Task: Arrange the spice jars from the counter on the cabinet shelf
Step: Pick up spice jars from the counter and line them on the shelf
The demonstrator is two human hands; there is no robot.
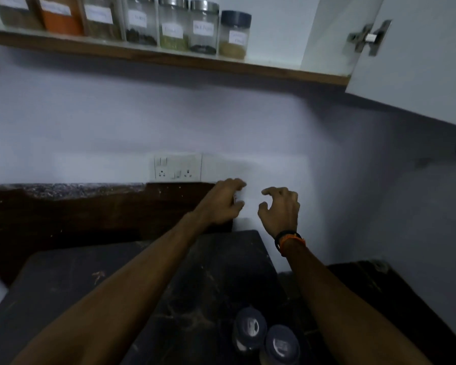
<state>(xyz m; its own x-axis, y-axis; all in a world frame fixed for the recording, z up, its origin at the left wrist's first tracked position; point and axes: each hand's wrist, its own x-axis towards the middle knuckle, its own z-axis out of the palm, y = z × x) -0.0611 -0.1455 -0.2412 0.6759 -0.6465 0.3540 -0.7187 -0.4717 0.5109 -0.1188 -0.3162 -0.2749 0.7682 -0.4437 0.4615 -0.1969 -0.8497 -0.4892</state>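
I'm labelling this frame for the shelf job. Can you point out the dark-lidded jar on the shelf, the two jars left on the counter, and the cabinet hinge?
Dark-lidded jar point(234, 35): head view, on its glass body.
Counter jars point(249, 327): head view, on the farther jar's lid.
Cabinet hinge point(367, 38): head view, on its metal arm.

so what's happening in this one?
A person is moving spice jars from the counter up to a cabinet shelf. Seven jars already stand in a row on it, the rightmost with a dark lid. Two dark-lidded jars remain on the dark counter. Both hands are out in front with fingers curled; neither the left hand nor the right hand clearly holds a jar.
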